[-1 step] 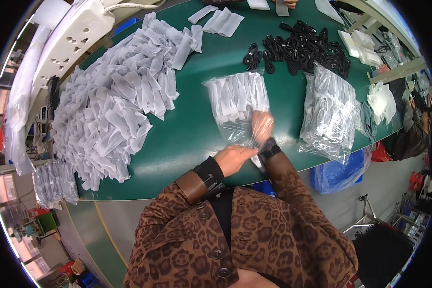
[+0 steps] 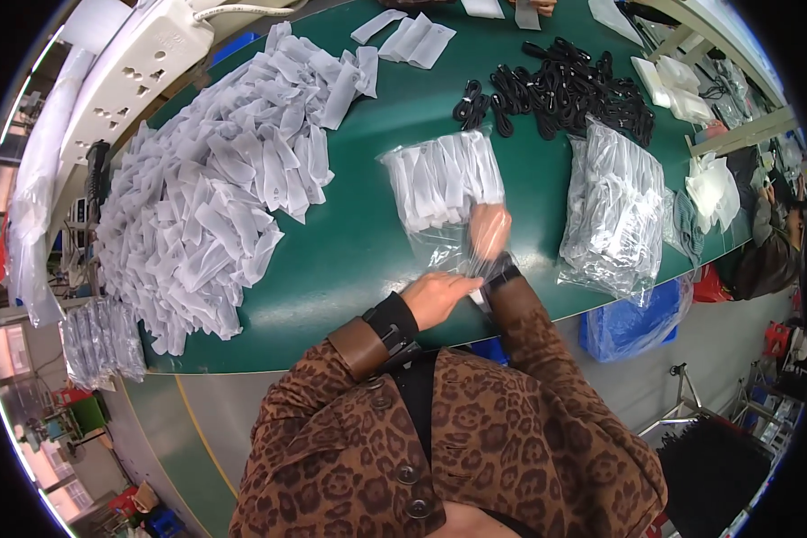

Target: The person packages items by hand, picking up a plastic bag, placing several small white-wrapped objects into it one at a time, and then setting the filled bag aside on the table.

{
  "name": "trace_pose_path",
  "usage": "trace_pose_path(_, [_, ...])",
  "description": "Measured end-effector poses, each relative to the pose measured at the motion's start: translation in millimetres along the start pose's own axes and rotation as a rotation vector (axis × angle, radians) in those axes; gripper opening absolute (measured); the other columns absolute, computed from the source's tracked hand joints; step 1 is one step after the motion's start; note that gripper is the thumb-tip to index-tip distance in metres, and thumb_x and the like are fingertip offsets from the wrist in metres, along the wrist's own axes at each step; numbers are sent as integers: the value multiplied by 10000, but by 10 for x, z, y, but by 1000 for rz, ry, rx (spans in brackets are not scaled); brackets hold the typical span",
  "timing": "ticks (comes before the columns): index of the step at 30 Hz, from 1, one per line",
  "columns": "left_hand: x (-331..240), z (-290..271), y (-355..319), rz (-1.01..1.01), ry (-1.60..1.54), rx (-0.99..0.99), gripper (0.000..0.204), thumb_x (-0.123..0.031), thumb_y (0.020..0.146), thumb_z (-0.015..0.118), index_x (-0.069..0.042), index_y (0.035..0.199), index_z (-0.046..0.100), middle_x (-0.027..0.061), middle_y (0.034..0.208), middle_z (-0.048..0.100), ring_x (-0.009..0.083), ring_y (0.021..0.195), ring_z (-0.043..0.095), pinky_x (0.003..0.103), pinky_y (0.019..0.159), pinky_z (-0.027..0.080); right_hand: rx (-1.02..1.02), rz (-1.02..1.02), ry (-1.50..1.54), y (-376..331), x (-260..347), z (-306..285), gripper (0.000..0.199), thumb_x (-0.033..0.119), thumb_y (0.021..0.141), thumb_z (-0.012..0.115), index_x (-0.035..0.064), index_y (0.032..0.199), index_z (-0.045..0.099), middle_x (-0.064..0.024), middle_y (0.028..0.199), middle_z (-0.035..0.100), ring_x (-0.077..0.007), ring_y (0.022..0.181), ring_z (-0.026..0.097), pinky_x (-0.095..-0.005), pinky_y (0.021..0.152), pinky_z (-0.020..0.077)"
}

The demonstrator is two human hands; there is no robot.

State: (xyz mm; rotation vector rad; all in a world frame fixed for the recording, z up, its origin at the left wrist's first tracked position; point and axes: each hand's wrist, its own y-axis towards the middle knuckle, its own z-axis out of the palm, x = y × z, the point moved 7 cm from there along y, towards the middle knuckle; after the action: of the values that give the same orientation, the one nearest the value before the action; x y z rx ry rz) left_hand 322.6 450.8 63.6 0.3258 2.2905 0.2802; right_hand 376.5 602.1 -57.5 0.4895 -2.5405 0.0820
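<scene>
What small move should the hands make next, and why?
Probably ease the right hand back out of the clear bag while the left hand steadies its near edge. The right hand appears to be inside, the left seems to pinch that edge, and the whitish packets already lie side by side toward the far end.

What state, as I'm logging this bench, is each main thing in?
Clear central plastic bag: partly filled with white packets, lower end slack
Bare left hand: pinching bag's lower edge
Bare right hand: blurred, against bag
Clear plastic bag, right: filled, lying flat
Translucent white packet pile: loose
Black cords: coiled, heaped
White power strip: some sockets unused
Blue plastic bin: draped with clear film
</scene>
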Motion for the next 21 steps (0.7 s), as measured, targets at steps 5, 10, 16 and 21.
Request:
trace_pose_path(5, [77,-5,-94,-46,-17,24,353,5,815,608,-64,1161,615,150,950,682,324,846,657,403,753,530,-121,-98,193,-141,290,-189,276,238,860,590,14,712,656,-217,680,616,-407,693,631,-492,590,488])
trace_pose_path(10, [-21,129,-111,-8,-97,-31,340,4,820,606,-73,1151,623,158,944,686,329,832,663,405,733,536,115,-404,47,-200,646,239,258,224,863,603,28,705,662,-212,688,614,-411,668,616,-489,577,473])
trace_pose_path(16, [76,-119,-167,-112,-54,42,310,-124,800,676,-90,1106,642,117,978,627,308,931,593,407,847,469,-20,-306,285,-215,599,-36,155,162,866,624,25,809,671,-204,751,633,-380,695,629,-456,621,487])
trace_pose_path(21, [1014,-1523,-580,-425,667,-449,558,-312,751,756,-147,1255,582,199,1243,467,414,1181,408,518,986,349,383,-237,398,-802,50,-202,117,119,880,634,3,886,645,-175,827,671,-278,712,649,-372,645,488])
